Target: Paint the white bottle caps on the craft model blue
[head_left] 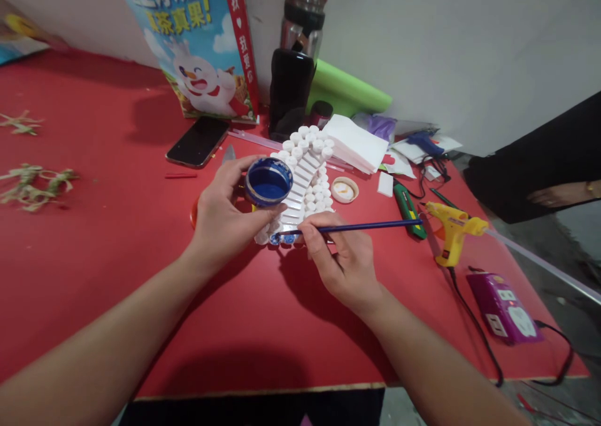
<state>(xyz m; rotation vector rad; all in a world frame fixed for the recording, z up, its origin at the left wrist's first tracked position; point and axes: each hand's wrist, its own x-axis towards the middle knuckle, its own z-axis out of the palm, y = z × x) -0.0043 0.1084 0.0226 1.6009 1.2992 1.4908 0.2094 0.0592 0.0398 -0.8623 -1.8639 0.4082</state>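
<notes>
My left hand (223, 210) is closed around a small round jar of blue paint (268, 181), tilted so that its dark blue inside shows. In my right hand (340, 254) a thin blue paintbrush (370, 226) is pinched near its bristle end. The brush tip touches the near edge of a white craft piece (295, 191), built of many small round white pieces along a curved, stepped strip. A few round pieces at its near edge are coloured blue. My left hand and the jar hide part of its left side.
On the right lie a yellow glue gun (448, 225), a green utility knife (408, 210) and a purple power socket box (504, 307) with cords. Behind stand a printed bag (201, 50) and a bottle (293, 81); a phone (198, 141) lies nearby. A person's hand (558, 194) shows at right.
</notes>
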